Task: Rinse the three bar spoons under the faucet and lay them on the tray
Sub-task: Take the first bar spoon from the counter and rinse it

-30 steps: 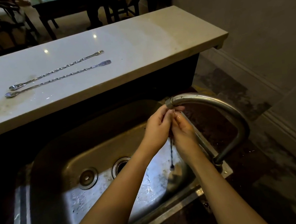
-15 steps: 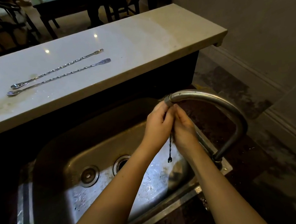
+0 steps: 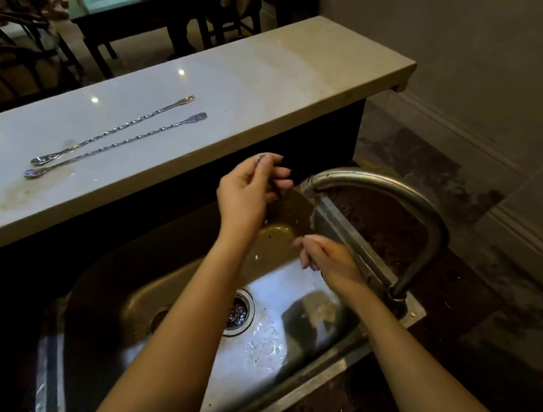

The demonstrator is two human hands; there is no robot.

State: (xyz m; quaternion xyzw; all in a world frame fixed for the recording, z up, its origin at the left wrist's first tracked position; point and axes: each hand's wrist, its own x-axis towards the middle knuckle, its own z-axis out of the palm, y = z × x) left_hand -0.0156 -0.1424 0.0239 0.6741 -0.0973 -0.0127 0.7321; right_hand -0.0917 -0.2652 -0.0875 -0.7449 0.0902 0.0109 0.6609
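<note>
The third spoon, pinched by the left hand above the back edge of the sink, is best held tight and laid beside the two spoons near the left end of the counter, while nothing is held in the loose right hand.

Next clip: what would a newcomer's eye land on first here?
Two long twisted steel bar spoons lie side by side on the pale stone counter, left of centre. Below, over the stainless sink, the left hand pinches something thin, likely the third spoon, beside the curved steel faucet; the right hand hangs lower.
</note>
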